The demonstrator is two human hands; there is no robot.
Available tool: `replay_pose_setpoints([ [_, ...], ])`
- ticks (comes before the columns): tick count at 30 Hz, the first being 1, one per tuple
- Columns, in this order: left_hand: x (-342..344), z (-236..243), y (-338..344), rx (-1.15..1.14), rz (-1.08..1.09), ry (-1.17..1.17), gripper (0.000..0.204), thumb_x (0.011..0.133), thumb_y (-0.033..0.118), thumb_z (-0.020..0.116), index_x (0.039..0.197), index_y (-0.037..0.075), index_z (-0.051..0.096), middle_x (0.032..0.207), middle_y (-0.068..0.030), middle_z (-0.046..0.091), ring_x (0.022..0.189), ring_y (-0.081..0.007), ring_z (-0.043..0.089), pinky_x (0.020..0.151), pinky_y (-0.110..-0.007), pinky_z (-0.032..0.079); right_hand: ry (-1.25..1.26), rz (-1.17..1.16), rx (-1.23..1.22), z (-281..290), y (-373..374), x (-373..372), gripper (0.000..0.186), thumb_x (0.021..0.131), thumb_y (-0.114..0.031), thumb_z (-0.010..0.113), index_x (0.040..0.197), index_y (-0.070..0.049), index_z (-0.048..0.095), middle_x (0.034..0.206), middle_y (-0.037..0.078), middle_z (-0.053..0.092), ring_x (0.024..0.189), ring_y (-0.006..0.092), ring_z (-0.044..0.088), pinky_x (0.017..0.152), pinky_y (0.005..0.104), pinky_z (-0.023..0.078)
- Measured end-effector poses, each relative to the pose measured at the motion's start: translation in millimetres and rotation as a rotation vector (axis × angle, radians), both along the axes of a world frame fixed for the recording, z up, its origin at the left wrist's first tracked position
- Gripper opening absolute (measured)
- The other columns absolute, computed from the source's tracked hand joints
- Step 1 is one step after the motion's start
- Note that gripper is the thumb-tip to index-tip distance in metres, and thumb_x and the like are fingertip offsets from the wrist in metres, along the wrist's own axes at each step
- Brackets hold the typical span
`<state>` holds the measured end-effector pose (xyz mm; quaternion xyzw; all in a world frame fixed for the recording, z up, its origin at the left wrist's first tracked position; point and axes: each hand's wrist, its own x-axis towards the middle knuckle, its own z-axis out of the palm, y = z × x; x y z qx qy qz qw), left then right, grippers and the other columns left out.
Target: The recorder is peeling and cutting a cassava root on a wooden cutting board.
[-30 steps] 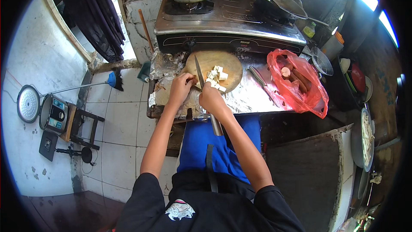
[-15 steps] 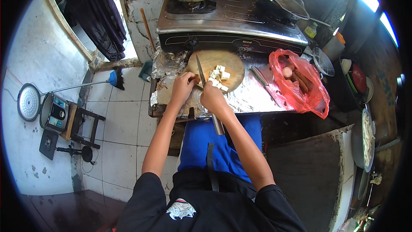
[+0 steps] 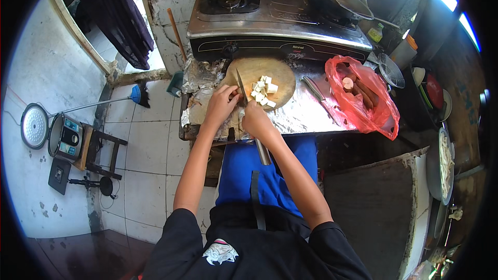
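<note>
Silver, long-bladed metal knife w/ a narrow tapering blade [image 3: 241, 84] sat in the R hand [image 3: 257, 121], fingers curled shut round it partway along, handle end poking back toward the body. Its long axis ran away from the person & slightly L, tip over the far-L part of the round, pale-brown wooden chopping board [image 3: 282, 75]. L hand [image 3: 221, 105] was just L of the blade, fingers bent in & close tog., tips beside the steel; can't tell if they pinched anything or touched the blade, view too small & partly hidden. Loose heap of small, white, block-shaped pieces [image 3: 264, 92] lay on the board R of the blade, just beyond the R hand & a bit to its R, so R hand was the nearer one, w/ the blade between L hand & heap. Board rested on the foil-covered bench [image 3: 303, 119], nr. its front edge. Further R, well apart from both hands, was a second, silver-handled knife [image 3: 313, 88], set slantwise, then a thin red plastic bag [image 3: 383, 119] w/ brown, rod-shaped items [image 3: 365, 96] inside.
</note>
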<state>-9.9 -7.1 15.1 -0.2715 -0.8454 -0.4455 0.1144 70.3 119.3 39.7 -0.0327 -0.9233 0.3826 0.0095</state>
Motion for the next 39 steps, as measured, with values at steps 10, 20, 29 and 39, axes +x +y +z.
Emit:
replay_pose_setpoints([
  [10,-2.4,0.2,1.9,0.027,0.012,-0.071,0.025,0.086,0.016,0.066,0.106,0.0,0.064,0.089,-0.0125,0.062,0.076,-0.0288,0.062,0.068,-0.036,0.049,0.188,-0.09,0.1,-2.5,-1.2,-0.4,0.019,0.079,0.001,0.051,0.089,0.014,0.043,0.07,0.037,0.058,0.069,0.0513,0.061,0.066,0.0533,0.05],
  [20,-1.4,-2.1,2.2,0.044,0.038,0.016,0.017,0.085,0.014,0.067,0.094,0.0,0.062,0.085,-0.0142,0.06,0.079,-0.033,0.06,0.069,-0.039,0.047,0.196,-0.018,0.071,3.4,-4.8,-2.6,0.022,0.079,-0.001,0.052,0.092,0.014,0.042,0.07,0.036,0.057,0.071,0.0518,0.059,0.067,0.0538,0.049],
  [29,-5.5,-5.7,2.5,0.023,0.033,0.034,0.013,0.083,0.011,0.067,0.088,0.0,0.063,0.087,-0.0137,0.062,0.08,-0.0335,0.061,0.069,-0.038,0.047,0.114,-0.033,0.165,-0.7,-7.9,-14.5,0.023,0.078,0.004,0.052,0.095,0.016,0.042,0.072,0.035,0.061,0.072,0.045,0.066,0.064,0.047,0.054],
  [39,-5.8,-8.1,1.8,0.095,0.048,0.08,0.012,0.082,0.011,0.068,0.088,0.0,0.066,0.084,-0.0141,0.063,0.08,-0.0336,0.062,0.07,-0.038,0.048,0.08,-0.022,0.044,-2.9,9.1,-17.5,0.022,0.082,-0.003,0.048,0.095,0.015,0.044,0.07,0.034,0.06,0.058,0.0441,0.063,0.056,0.0485,0.052],
])
